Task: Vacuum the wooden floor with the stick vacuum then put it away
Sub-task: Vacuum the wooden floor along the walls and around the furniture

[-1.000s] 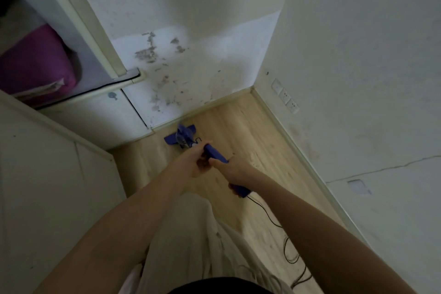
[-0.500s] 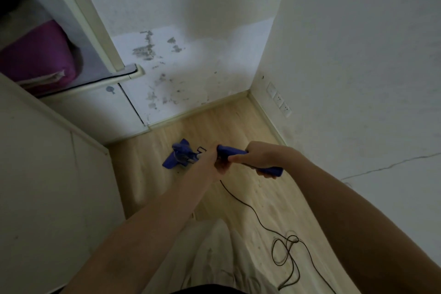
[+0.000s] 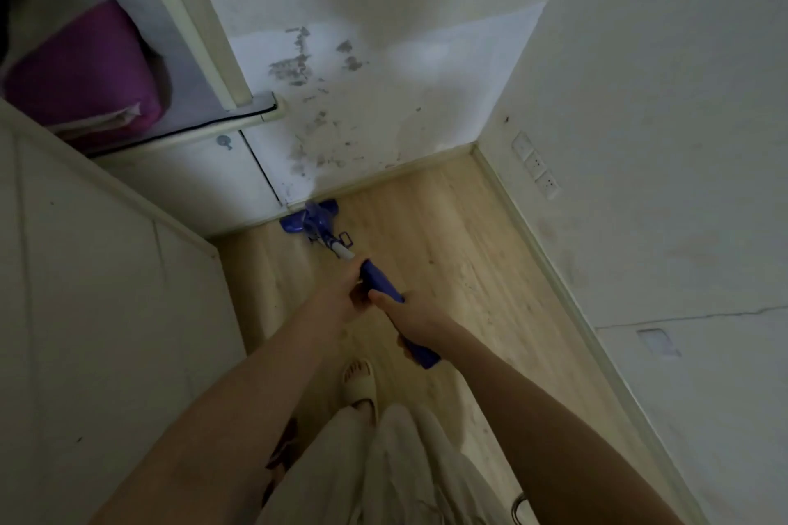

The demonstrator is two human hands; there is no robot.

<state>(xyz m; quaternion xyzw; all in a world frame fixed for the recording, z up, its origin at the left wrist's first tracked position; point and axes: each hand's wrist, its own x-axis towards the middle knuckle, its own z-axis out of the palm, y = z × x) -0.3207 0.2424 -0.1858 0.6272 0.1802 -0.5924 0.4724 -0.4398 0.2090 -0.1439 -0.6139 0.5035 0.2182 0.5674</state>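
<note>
The blue stick vacuum (image 3: pixel 379 279) runs from its floor head (image 3: pixel 310 218), which sits at the skirting of the far wall, back along a white tube to a blue handle. My left hand (image 3: pixel 346 295) grips the handle near its front end. My right hand (image 3: pixel 411 318) grips the handle just behind it, and the blue rear end sticks out below my wrist. The light wooden floor (image 3: pixel 452 251) lies under the vacuum.
A stained white wall closes the far end, and a wall with sockets (image 3: pixel 536 165) runs along the right. A pale cabinet panel (image 3: pixel 106 290) stands on the left, with a purple bundle (image 3: pixel 81 68) on the shelf behind. My sandalled foot (image 3: pixel 360 386) is on the floor below the handle.
The vacuum head has slid forward to the far skirting. Both hands moved forward with the handle, which now points along the floor instead of sideways. The black cord is out of sight.
</note>
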